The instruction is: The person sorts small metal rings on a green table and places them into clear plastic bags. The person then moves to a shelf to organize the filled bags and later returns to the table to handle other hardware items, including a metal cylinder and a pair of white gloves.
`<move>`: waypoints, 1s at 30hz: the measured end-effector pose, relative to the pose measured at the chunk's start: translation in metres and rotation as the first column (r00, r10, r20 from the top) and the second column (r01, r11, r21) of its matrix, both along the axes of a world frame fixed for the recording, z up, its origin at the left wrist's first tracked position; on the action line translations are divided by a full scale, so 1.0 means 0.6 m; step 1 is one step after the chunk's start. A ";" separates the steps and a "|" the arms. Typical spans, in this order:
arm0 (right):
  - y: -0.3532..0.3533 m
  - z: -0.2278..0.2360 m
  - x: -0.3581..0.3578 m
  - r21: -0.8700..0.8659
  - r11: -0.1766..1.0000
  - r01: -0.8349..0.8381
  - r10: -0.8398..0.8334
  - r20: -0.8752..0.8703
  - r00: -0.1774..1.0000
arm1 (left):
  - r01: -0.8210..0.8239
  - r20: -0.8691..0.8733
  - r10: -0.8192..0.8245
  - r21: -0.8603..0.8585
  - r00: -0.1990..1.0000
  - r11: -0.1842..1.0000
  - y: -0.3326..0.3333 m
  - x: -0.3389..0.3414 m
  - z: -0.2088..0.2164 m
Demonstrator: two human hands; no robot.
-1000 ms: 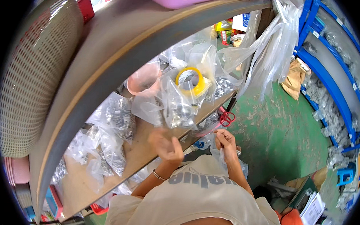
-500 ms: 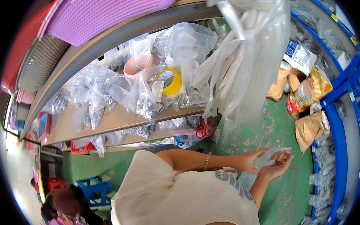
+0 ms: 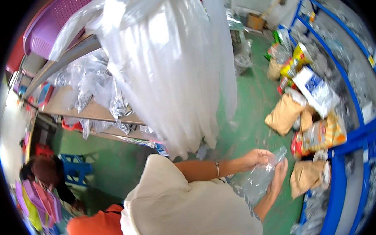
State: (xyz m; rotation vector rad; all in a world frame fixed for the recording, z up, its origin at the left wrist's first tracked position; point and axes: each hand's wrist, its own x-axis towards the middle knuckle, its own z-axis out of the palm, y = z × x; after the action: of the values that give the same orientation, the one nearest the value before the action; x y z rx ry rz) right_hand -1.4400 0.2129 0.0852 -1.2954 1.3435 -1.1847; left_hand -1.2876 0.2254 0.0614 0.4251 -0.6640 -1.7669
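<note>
A clear plastic bag (image 3: 258, 179) hangs between my hands, in front of my light shirt. My left hand (image 3: 259, 157), with a bracelet on its wrist, pinches the bag near its upper end. The fingers of my right hand (image 3: 278, 174) close around the bag's other side, close to its top corner. The bag looks crumpled, and I cannot make out anything inside it. A large bunch of long translucent plastic bags (image 3: 165, 76) hangs from above, near my left arm.
Bagged parts crowd a wooden shelf (image 3: 66, 107) at left, below a purple basket (image 3: 52, 31). Paper sacks (image 3: 284, 113) and a white package (image 3: 317, 91) lie by the blue rack (image 3: 342, 182) at right. Two people, one in orange (image 3: 96, 228), are near a blue stool (image 3: 75, 168).
My view has swung to the right, so the hanging bags now fill the middle. My hands have shifted slightly, and the bag between them is spread wider.
</note>
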 end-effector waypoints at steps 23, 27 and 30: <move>-0.675 0.030 0.037 -0.168 0.703 -0.691 0.712 0.171 0.682 | -0.917 0.682 0.670 0.006 0.295 0.398 -0.522 0.040 0.050; -0.774 0.018 0.120 -0.067 0.456 -0.887 0.841 0.359 0.405 | -0.959 0.754 0.652 -0.242 -0.088 0.150 -0.572 0.106 0.040; -0.825 0.024 0.211 -0.067 0.376 -0.924 0.840 0.447 0.309 | -0.974 0.697 0.716 -0.135 0.036 0.181 -0.605 0.174 0.026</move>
State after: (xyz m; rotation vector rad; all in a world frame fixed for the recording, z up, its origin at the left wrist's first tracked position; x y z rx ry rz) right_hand -1.3135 -0.2822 0.0996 -1.2340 0.2216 -0.4146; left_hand -1.1831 -0.1373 0.0771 1.4522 -0.2816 -0.3754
